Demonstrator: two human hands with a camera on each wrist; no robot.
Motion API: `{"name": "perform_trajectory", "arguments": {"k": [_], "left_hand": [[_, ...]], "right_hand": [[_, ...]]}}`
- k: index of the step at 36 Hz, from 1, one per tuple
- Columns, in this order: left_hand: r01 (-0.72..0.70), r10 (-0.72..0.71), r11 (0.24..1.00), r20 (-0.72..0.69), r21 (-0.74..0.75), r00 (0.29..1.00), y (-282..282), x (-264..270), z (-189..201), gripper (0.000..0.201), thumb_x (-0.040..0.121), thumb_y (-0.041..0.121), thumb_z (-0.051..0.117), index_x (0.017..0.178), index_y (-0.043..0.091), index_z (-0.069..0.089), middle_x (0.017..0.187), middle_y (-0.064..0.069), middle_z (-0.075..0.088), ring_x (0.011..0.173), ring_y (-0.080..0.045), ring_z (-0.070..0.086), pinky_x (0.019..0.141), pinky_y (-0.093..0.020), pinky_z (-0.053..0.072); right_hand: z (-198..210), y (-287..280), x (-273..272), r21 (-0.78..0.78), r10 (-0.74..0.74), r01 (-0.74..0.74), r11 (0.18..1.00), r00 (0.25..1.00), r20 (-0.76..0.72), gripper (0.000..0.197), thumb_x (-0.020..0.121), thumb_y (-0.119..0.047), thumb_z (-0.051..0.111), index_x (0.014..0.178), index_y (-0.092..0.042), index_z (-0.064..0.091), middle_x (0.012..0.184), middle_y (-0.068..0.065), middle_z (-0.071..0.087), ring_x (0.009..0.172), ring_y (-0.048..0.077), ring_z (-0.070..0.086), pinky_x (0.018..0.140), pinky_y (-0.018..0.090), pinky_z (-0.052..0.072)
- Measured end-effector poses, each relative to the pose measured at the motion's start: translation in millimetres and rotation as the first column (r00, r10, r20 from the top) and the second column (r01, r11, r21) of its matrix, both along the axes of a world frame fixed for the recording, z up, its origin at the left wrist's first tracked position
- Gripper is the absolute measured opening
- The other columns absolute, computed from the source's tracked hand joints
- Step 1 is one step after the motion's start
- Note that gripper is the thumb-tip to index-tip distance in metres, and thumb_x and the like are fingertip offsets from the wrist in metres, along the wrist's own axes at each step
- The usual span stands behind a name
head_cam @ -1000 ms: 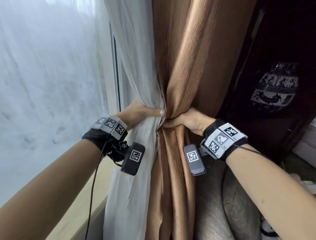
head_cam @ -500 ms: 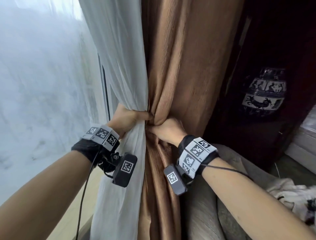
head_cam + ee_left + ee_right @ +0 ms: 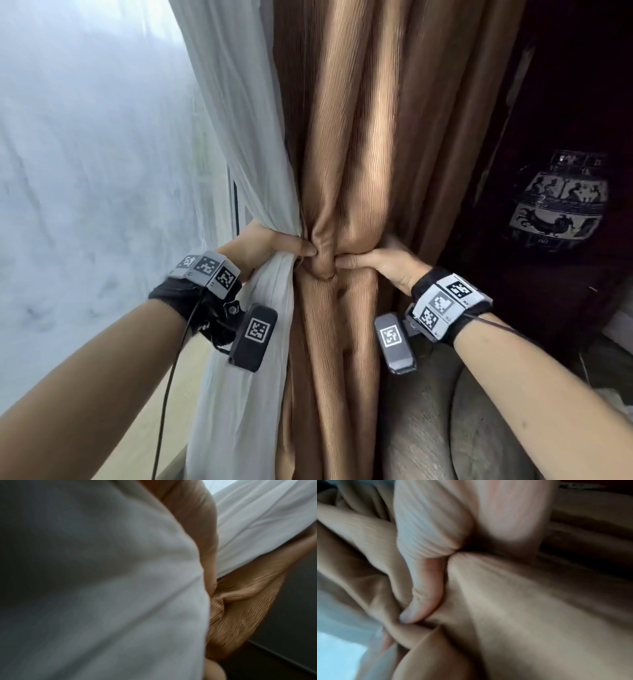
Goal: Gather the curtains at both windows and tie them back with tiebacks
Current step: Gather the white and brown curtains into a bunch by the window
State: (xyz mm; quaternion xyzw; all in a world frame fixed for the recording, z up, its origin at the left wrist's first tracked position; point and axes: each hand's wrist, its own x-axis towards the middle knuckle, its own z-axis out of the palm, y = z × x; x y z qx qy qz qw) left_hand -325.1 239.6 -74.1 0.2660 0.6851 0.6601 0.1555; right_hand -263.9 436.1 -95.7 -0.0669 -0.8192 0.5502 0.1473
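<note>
A brown ribbed curtain [image 3: 356, 144] hangs in the middle, with a white sheer curtain [image 3: 239, 113] on its left side. Both are bunched together at waist height. My left hand [image 3: 270, 245] grips the bundle from the left, thumb across the white sheer. My right hand [image 3: 376, 262] grips it from the right, thumb pressed into the brown folds. The left wrist view shows white sheer [image 3: 102, 588] and brown curtain [image 3: 240, 612]. In the right wrist view my thumb [image 3: 426, 592] digs into the brown curtain [image 3: 522, 608]. No tieback shows in any view.
A bright window [image 3: 85, 154] fills the left, with a pale wooden sill [image 3: 161, 411] below. A dark cabinet with a patterned vase [image 3: 558, 202] stands at the right. A grey upholstered seat [image 3: 428, 428] lies below my right forearm.
My right hand has slid rightward round the brown curtain, so the two hands now stand further apart on the bundle. The view has shifted and the bundle sits more centred.
</note>
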Motion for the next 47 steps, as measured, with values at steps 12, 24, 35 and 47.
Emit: {"name": "perform_trajectory", "arguments": {"k": [12, 24, 35, 47], "left_hand": [[0.116, -0.116, 0.993, -0.009, 0.007, 0.993, 8.4, 7.6, -0.1, 0.032, 0.061, 0.005, 0.076, 0.091, 0.008, 0.067, 0.079, 0.002, 0.076, 0.076, -0.011, 0.073, 0.063, -0.018, 0.055], [-0.018, 0.017, 1.000, 0.076, 0.013, 0.997, 3.2, 1.3, -0.7, 0.044, 0.065, -0.002, 0.079, 0.107, -0.004, 0.067, 0.094, -0.011, 0.075, 0.085, -0.022, 0.072, 0.058, -0.019, 0.056], [-0.248, 0.243, 0.966, 0.072, 0.071, 0.967, 22.7, 2.7, -1.4, 0.041, 0.062, -0.007, 0.081, 0.097, 0.008, 0.067, 0.084, -0.004, 0.073, 0.067, -0.015, 0.072, 0.053, -0.024, 0.055], [-0.386, 0.382, 0.922, 0.080, 0.037, 0.921, 37.3, -13.0, 3.2, 0.040, 0.060, -0.006, 0.082, 0.095, 0.009, 0.069, 0.087, -0.007, 0.074, 0.081, -0.025, 0.072, 0.066, -0.029, 0.056]], "right_hand": [[-3.2, -39.5, 8.8, -0.049, 0.018, -0.019, 0.999, 1.000, -0.020, 0.016, 0.083, 0.009, 0.065, 0.082, -0.007, 0.068, 0.083, 0.007, 0.065, 0.084, 0.017, 0.061, 0.089, 0.034, 0.049], [0.5, -61.5, 0.9, 0.276, -0.197, 0.210, 0.938, 0.978, -0.074, 0.023, 0.073, -0.011, 0.063, 0.058, -0.024, 0.050, 0.066, -0.004, 0.061, 0.073, 0.019, 0.067, 0.064, 0.026, 0.055], [0.3, -51.2, -10.3, 0.265, -0.226, 0.181, 0.947, 0.962, 0.154, 0.020, 0.087, -0.026, 0.058, 0.072, -0.013, 0.057, 0.080, 0.002, 0.060, 0.088, 0.016, 0.057, 0.072, 0.019, 0.040], [20.1, -8.6, -16.2, 0.095, -0.111, 0.141, 0.985, 0.955, -0.275, 0.033, 0.086, -0.039, 0.070, 0.081, -0.006, 0.070, 0.081, 0.008, 0.074, 0.075, 0.016, 0.066, 0.075, 0.036, 0.052]]}}
